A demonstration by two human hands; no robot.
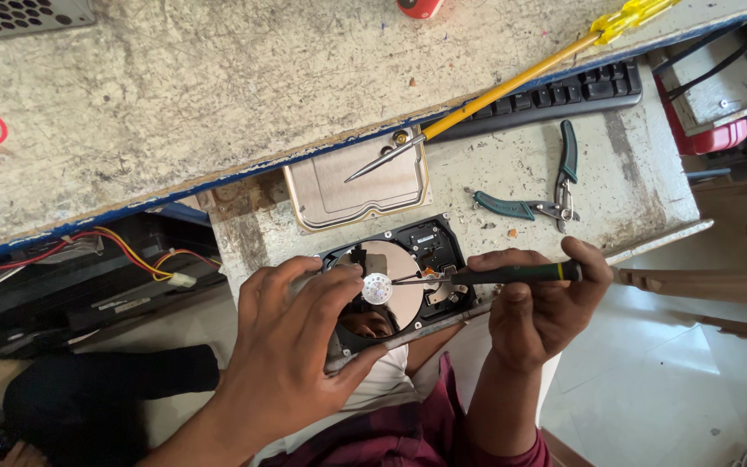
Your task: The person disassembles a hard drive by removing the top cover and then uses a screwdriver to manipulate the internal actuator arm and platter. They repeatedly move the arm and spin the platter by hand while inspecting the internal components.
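Gripping a small dark screwdriver [512,274] level in the clenched right hand [546,303], tip at the shiny platter hub, left hand [296,337] splayed, clasping the opened hard drive [399,277] on the surface [564,186].

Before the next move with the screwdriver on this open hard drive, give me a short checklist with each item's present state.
1. Left hand steadies the hard drive: ok.
2. Right hand grips the screwdriver: ok.
3. Tip seated in a screw: cannot tell.
4. Lid off, lying beside the drive: ok.
5. Pliers clear of both hands: ok.
6. Drive fully on the table: not ok, its near edge overhangs.
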